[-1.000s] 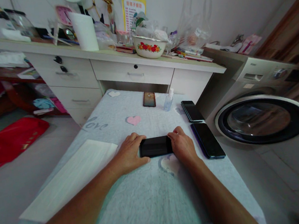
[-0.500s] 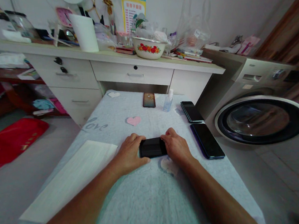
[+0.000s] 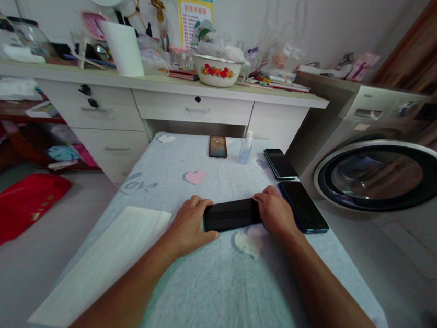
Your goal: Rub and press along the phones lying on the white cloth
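A black smartphone (image 3: 232,214) lies screen up and sideways on the cloth-covered table. My left hand (image 3: 192,225) grips its left end, thumb at the near edge and fingers at the far edge. Closed over the right end is my right hand (image 3: 275,210), its fingertips pressed together at the far corner. Whether the right hand also has something small inside it is hidden. Just right of that hand, a second dark phone (image 3: 306,206) rests near the table edge, and another phone (image 3: 280,163) lies beyond it.
A pale strip-like sheet (image 3: 104,266) lies left on the table (image 3: 218,301). Farther back are a clear spray bottle (image 3: 246,149) and a brown-screened phone (image 3: 217,147). A white desk with a flowered bowl (image 3: 218,72) stands behind; a washing machine (image 3: 381,172) is at right.
My right hand has slid right along the smartphone to its right end, uncovering more of the black screen. My left hand and the smartphone have stayed in place.
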Motion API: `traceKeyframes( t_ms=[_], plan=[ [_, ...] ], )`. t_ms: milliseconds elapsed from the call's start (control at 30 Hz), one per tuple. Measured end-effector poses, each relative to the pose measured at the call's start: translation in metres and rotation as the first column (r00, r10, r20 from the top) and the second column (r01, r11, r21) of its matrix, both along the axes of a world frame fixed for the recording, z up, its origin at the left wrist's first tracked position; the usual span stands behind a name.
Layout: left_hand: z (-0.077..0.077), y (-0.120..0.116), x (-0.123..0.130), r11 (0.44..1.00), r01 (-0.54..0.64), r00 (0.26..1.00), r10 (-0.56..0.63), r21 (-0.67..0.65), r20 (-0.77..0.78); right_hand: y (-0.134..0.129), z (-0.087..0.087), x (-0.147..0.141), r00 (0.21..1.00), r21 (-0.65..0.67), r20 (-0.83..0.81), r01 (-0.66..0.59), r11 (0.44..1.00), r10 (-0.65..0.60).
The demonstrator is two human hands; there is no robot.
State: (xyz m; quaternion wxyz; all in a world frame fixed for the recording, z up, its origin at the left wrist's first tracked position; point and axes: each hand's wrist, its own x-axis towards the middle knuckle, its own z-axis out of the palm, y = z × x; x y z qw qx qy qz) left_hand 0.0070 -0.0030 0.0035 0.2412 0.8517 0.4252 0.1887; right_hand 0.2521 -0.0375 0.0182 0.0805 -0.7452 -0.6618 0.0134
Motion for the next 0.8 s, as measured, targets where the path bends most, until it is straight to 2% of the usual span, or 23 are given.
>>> traceKeyframes(
  t_ms=[133,300,800],
  plan=[
    [0.003,-0.001,0.001,1.000,-0.010,1.000,0.010,-0.027,-0.012,-0.001,0.001,0.001,1.000,-0.001,0.002,0.029,1.000,-0.029],
    [0.001,0.000,0.002,1.000,-0.015,1.000,0.015,-0.012,-0.008,0.000,-0.001,-0.005,1.000,-0.008,0.006,-0.013,1.000,0.013],
    [0.000,-0.001,0.002,1.000,-0.014,1.000,0.014,-0.018,-0.013,-0.002,0.001,-0.018,0.963,-0.028,-0.101,-0.254,0.967,0.250]
  ],
)
